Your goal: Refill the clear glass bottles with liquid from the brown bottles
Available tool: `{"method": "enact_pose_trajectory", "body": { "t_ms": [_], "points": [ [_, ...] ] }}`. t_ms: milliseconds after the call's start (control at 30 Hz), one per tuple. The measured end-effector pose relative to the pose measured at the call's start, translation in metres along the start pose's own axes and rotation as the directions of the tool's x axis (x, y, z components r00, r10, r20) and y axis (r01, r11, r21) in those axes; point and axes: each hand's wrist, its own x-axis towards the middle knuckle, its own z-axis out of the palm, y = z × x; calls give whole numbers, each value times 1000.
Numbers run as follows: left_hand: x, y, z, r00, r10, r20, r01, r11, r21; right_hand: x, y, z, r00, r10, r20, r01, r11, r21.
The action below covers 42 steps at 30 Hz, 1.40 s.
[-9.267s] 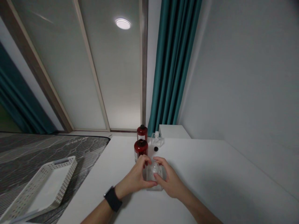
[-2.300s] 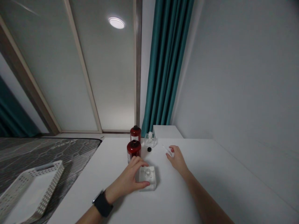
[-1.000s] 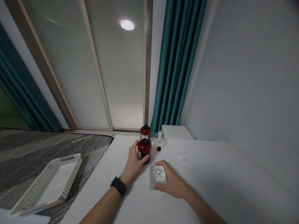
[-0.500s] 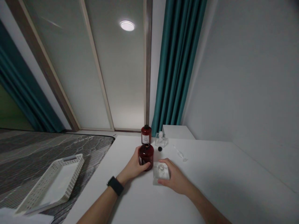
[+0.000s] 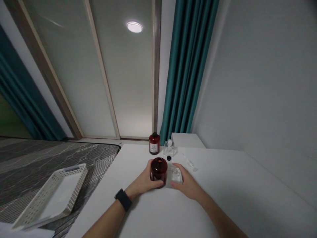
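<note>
My left hand point(image 5: 144, 180) is wrapped round a dark red-brown bottle point(image 5: 158, 168) with an uncapped, open neck. Right beside it, a clear square glass bottle point(image 5: 175, 176) is gripped between the thumb and fingers of my right hand point(image 5: 187, 183). The two bottles are close together at the middle of the white table; whether they touch I cannot tell. A small black cap point(image 5: 168, 158) lies just behind them. To its right is a clear plastic dropper-like piece point(image 5: 190, 163).
A second red-brown bottle point(image 5: 154, 144), labelled and with a black cap, stands at the back of the white table point(image 5: 158, 215). Next to it is another clear glass bottle point(image 5: 170, 148) with a white top. A white perforated basket point(image 5: 53, 195) sits on the left, beyond the table edge.
The red-brown bottle in my left hand has moved right and a little toward me. My right hand has shifted the clear glass bottle slightly right and away from me.
</note>
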Motion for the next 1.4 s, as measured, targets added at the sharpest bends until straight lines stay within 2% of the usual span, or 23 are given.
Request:
{"method": "enact_pose_trajectory", "body": {
  "t_ms": [67, 133, 300, 433, 533, 700, 833, 1100, 1233, 1400],
  "points": [
    [1, -4, 6, 998, -27, -52, 25, 999, -46, 1, 6, 3, 997, 60, -50, -64, 994, -93],
    [1, -6, 10, 994, -39, -105, 33, 997, -64, 2, 10, 5, 995, 54, -85, -68, 985, -161],
    [2, -7, 14, 988, -11, -153, 3, 999, -48, 2, 8, 6, 997, 32, -65, -43, 983, -178],
    [2, -5, 13, 985, -1, -171, -3, 1000, -24, -1, -2, 6, 992, 48, -116, -57, 996, -75],
    [1, -5, 12, 988, -8, -156, 2, 999, -38, -2, -11, 5, 996, 41, -80, -33, 995, 95],
    [-2, -6, 13, 991, -13, -134, -2, 994, -109, -4, -24, 3, 998, 51, -28, -37, 929, 369],
    [-2, 1, 19, 981, 4, -192, -34, 988, -151, -9, -34, 4, 999, 36, 7, -35, 868, 495],
    [-7, 26, 28, 963, 23, -267, -40, 997, -59, -20, -45, 8, 997, -55, -54, 75, 835, 545],
    [-8, 27, 29, 958, 70, -277, -81, 996, -28, -23, -44, 11, 992, -102, -75, 127, 830, 543],
    [-7, 27, 28, 957, 71, -280, -80, 997, -21, -22, -40, 12, 994, -81, -77, 110, 827, 551]
  ]
}}
